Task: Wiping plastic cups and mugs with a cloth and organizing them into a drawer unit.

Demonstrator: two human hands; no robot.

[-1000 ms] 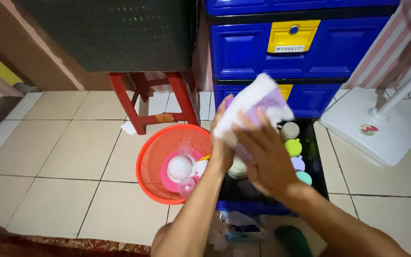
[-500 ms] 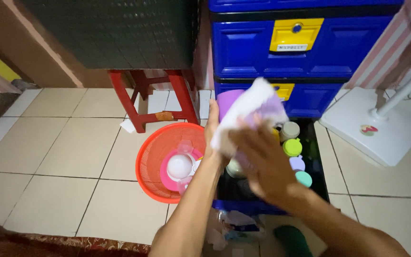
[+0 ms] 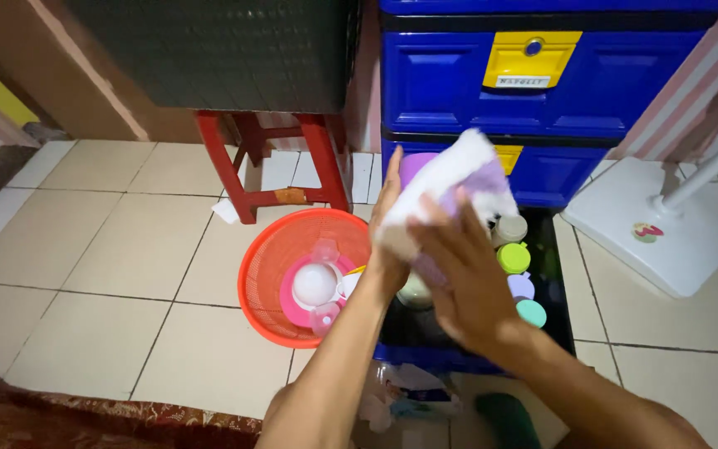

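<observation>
Setting: Cream glazed floor tiles (image 3: pixel 110 241) with dark grout lines run under a glossy blue plastic drawer cabinet with yellow handle plates (image 3: pixel 450 83), its bottom drawer (image 3: pixel 475 333) pulled out onto the floor.

Left hand: the left hand (image 3: pixel 388 241) is raised over the open drawer, fingers extended upward along the side of a purple plastic cup (image 3: pixel 415 166), holding it upright from the left.

Right hand: the right hand (image 3: pixel 463 278) has its fingers spread and presses a soft white-and-lilac cloth (image 3: pixel 450 187) against the cup; the cloth drapes over most of the cup and hides its front.

In the drawer: round-lidded small plastic containers in beige (image 3: pixel 510 227), lime green (image 3: pixel 513 258), lilac (image 3: pixel 520 287) and turquoise (image 3: pixel 531 313) stand in a row at the right side, just beside the right hand; both forearms cover the drawer's middle.

Left of the drawer: a round orange plastic mesh basket (image 3: pixel 272 266) sits touching the drawer's edge, holding a pink plate (image 3: pixel 288 308) and a white domed lid (image 3: pixel 315 284).

Behind the basket: a red plastic stool (image 3: pixel 272 166) stands on the tiles beneath a dark woven-textured panel (image 3: pixel 226 50).

Right: the smooth white flat base of a stand (image 3: pixel 666 237), with its pole rising away, lies near the cabinet.

Foreground: a patterned red rug edge (image 3: pixel 85 420) and crumpled wrappers (image 3: pixel 409 399) lie near the person's knees.
</observation>
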